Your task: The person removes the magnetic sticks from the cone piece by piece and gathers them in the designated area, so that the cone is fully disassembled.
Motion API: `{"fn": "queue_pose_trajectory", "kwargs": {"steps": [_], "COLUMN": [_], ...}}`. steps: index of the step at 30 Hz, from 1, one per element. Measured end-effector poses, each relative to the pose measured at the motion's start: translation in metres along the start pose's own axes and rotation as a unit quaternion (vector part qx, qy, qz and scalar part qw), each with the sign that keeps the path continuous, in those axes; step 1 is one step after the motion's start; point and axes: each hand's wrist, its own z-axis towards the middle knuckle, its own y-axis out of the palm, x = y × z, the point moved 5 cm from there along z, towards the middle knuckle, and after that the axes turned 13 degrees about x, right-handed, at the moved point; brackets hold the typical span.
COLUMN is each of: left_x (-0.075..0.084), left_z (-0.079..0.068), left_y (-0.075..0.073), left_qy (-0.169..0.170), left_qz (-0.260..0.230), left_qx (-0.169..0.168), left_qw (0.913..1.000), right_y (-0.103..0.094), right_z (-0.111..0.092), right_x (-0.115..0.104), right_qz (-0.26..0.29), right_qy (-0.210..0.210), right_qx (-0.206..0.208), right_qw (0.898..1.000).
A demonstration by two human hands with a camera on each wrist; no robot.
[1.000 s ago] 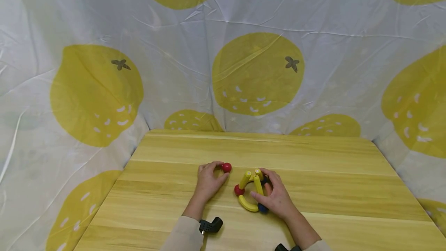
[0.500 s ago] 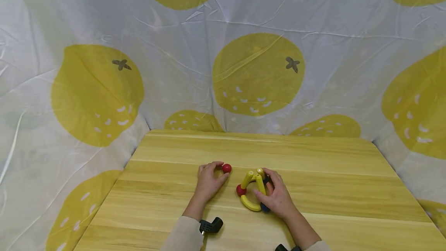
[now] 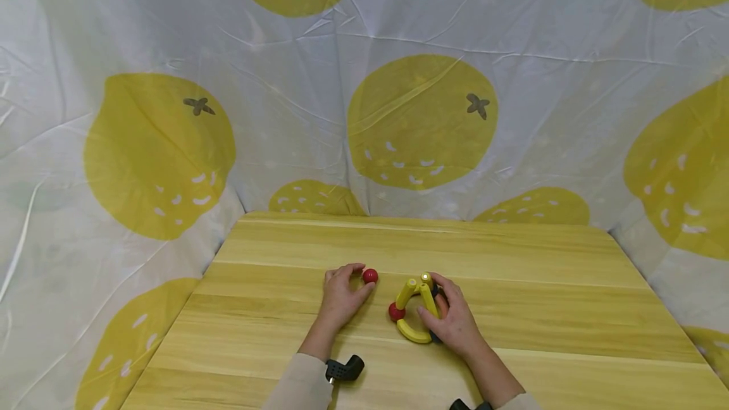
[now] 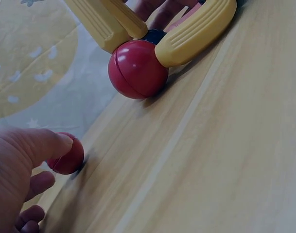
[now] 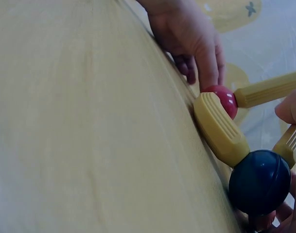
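My left hand (image 3: 342, 296) pinches a loose red ball (image 3: 370, 276) between thumb and fingers on the tabletop; in the left wrist view the thumb lies on the ball (image 4: 69, 154). To its right, my right hand (image 3: 458, 321) grips a ring-shaped frame of toy building rods and balls, thumb on the inner side, fingers round the outside. A curved yellow rod (image 3: 412, 333) forms the frame's front, joined to a red ball (image 3: 396, 312). Several straight yellow rods (image 3: 405, 295) stand up from it, slightly tilted. The dark blue ball (image 5: 260, 182) is mostly hidden by my right hand in the head view.
The wooden table (image 3: 273, 334) reaches back to a pale curtain (image 3: 285, 112) printed with yellow lemons, which also hangs at both sides. A black wrist camera (image 3: 345, 369) sits at the left sleeve; another (image 3: 469, 405) shows at the bottom edge.
The frame in my right hand has shifted slightly to the right and turned a little. The loose red ball has moved very slightly nearer to me; the left hand has barely moved.
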Motion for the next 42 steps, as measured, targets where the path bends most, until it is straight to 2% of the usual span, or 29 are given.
{"fn": "queue_pose_trajectory", "kwargs": {"steps": [7,12,15,18,21,25,28,31,36,42], "left_x": [0.011,0.032,0.048,0.063,0.074,0.082,0.084,0.083,0.082,0.081], "left_z": [0.0,0.0,-0.002,-0.007,-0.014,-0.023,-0.028,-0.03,-0.031,-0.032], "left_y": [-0.008,-0.017,-0.02,-0.02,-0.016,-0.007,-0.001,0.004,0.009,0.011], "left_qy": [-0.005,0.036,0.073,0.119,0.149,0.142,0.127,0.12,0.118,0.138], "left_qz": [-0.03,-0.06,-0.084,-0.12,-0.152,-0.174,-0.177,-0.172,-0.16,-0.137], "left_qx": [0.014,0.033,0.032,0.012,-0.035,-0.115,-0.155,-0.166,-0.163,-0.156], "left_qw": [0.9994,0.997,0.9933,0.9856,0.9765,0.9676,0.9635,0.9635,0.9662,0.9685], "right_y": [0.001,0.0,0.001,0.0,0.0,0.0,0.0,0.0,0.0,0.001], "right_z": [-0.001,0.0,0.001,0.002,0.002,0.002,0.002,0.002,0.002,0.002], "right_x": [0.001,0.001,0.001,0.002,0.002,0.001,0.0,-0.001,0.0,0.001], "right_qz": [0.019,0.023,0.022,0.017,0.018,0.021,0.025,0.023,0.027,0.034], "right_qy": [0.01,0.009,0.007,0.004,0.0,-0.006,-0.01,-0.013,-0.008,0.0], "right_qx": [-0.002,0.001,0.002,0.007,0.011,0.013,0.012,0.011,0.01,0.01], "right_qw": [1.0,1.0,1.0,1.0,1.0,1.0,1.0,1.0,1.0,0.999]}}
